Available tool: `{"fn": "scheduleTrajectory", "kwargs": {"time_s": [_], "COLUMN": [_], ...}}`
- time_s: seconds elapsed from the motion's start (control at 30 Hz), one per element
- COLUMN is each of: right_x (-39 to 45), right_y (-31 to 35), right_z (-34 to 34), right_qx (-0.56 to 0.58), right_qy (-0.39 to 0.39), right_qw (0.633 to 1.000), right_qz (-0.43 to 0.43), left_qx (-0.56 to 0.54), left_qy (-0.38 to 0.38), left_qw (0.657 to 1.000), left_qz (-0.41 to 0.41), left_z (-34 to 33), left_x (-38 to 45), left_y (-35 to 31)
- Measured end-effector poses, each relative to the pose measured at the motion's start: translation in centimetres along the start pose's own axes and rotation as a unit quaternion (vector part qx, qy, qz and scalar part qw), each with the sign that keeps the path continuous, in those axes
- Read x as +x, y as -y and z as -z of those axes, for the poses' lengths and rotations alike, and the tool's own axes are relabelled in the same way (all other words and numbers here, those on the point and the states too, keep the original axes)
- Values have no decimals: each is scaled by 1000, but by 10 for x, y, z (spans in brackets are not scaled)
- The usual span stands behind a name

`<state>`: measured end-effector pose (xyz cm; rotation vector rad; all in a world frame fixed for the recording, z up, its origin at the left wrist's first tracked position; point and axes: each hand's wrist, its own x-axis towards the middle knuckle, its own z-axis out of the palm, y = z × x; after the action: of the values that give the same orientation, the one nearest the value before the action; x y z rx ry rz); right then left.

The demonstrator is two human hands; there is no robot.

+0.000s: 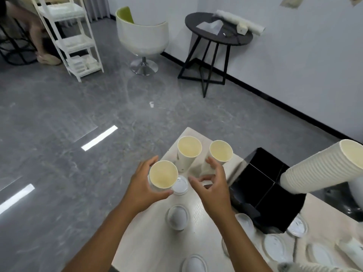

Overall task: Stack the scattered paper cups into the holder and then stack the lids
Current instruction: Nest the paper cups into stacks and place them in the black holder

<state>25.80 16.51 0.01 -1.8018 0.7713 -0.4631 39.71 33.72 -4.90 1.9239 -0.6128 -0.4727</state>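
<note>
The left hand point(144, 188) grips one paper cup point(163, 174) around its wall, thumb at the near side and fingers wrapped round the far side, the cup upright with its open mouth facing up and its pale yellow inside showing; whether it is lifted or resting on the table point(149, 242) is hard to tell. The right hand point(213, 185) hangs just beside it with fingers spread and loosely curved, holding nothing, its fingertips close to the base of the right-hand standing cup point(221, 151). A third cup point(188, 152) stands upright between and beyond the two hands, near the table's far corner. The relation that matters is this: the long stack of nested cups point(322, 167) lies well off to the right, tilted almost on its side, its open mouth pointing up and right, away from the hands, above a black box point(261, 189). So the held cup would probably have to cross rightward past the right hand, and the right hand is the nearer one to that stack. The cups are plain white outside, tapered, with rolled rims. White lids point(177, 216) lie scattered flat on the table nearer the person, not yet stacked
</note>
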Motion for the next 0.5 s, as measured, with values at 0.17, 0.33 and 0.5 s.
{"fn": "scheduleTrajectory", "kwargs": {"time_s": [0.17,0.33,0.5], "right_x": [37,69,90], "right_y": [-5,-18,-23], "right_z": [-17,-34,-46], "right_qx": [-43,-94,-124], "right_qy": [6,12,0], "right_qw": [999,995,992], "right_qz": [2,15,7], "left_qx": [4,-11,-21], "left_qy": [6,21,16], "left_qw": [1000,1000,1000], "left_qz": [-3,13,-4], "left_z": [3,4,10], "left_x": [12,20,24], "left_y": [15,26,29]}}
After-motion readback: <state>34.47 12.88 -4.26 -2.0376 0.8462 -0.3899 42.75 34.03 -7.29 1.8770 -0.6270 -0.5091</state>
